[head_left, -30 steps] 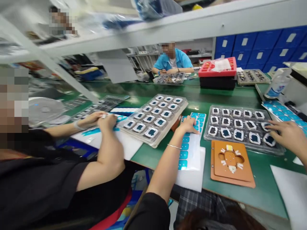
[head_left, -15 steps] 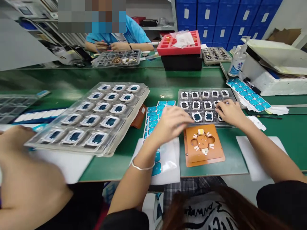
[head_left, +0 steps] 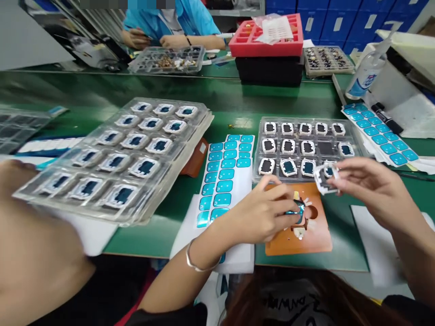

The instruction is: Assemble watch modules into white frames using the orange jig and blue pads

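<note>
My left hand [head_left: 265,210] is over the orange fixture [head_left: 316,237], its fingers closed on a small blue piece [head_left: 299,212] at the fixture's middle. To its right, my right hand [head_left: 374,183] pinches a white frame [head_left: 324,179] above the front edge of the clear tray [head_left: 358,131]. More white frames with dark centres sit in that tray, and one pocket in the middle row holds no frame. Left of the fixture lie sheets of blue stickers [head_left: 224,186].
A large clear tray [head_left: 163,190] of white frames stands at the left, beside another person's blurred arm [head_left: 37,240]. Behind are a red tray [head_left: 267,43], a bottle [head_left: 367,77] and a person in blue [head_left: 193,22]. More stickers [head_left: 380,131] lie at the right.
My right hand has lifted a white frame out of the tray and moved toward me. My left hand has come down onto the fixture with a blue piece. The view has tilted down.
</note>
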The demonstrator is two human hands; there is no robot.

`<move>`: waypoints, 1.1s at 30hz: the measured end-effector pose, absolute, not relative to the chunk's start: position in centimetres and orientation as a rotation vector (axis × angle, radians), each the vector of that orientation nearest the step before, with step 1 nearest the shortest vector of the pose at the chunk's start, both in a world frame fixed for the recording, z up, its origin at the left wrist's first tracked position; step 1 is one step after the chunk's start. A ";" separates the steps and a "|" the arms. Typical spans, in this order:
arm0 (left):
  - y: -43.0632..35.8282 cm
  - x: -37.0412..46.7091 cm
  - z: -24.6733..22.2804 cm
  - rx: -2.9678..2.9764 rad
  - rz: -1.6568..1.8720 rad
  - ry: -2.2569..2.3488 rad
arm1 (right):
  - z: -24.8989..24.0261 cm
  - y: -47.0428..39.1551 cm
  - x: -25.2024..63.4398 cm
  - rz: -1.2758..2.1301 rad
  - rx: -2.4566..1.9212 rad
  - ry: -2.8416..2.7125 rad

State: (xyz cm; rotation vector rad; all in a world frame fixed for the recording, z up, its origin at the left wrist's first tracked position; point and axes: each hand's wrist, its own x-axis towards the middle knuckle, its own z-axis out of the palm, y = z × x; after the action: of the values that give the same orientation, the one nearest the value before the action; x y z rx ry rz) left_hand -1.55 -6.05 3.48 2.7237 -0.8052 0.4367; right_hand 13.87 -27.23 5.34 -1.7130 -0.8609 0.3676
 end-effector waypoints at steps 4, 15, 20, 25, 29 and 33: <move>-6.2 -1.7 3.1 2.760 0.522 -0.757 | 5.2 -27.5 12.1 0.453 -1.811 -1.070; -6.4 -1.9 4.0 2.583 0.539 -0.721 | 5.4 -27.4 11.5 0.206 -1.953 -1.364; -6.2 -1.8 4.0 2.566 0.532 -0.749 | 5.4 -27.4 11.9 0.204 -1.936 -1.445; -6.4 -2.0 4.0 2.608 0.533 -0.705 | 5.3 -27.6 12.4 0.157 -1.956 -1.481; -6.6 -2.1 4.0 2.600 0.527 -0.707 | 5.2 -27.8 11.9 0.002 -2.019 -1.526; -6.6 -2.0 4.1 2.576 0.526 -0.703 | 4.9 -27.8 11.1 -0.115 -2.028 -1.592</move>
State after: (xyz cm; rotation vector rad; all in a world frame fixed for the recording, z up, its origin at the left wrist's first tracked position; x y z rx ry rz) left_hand -1.99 -6.57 4.11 2.5762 -0.7027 0.5264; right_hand 11.05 -27.81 4.93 -2.0277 -1.5922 -0.1147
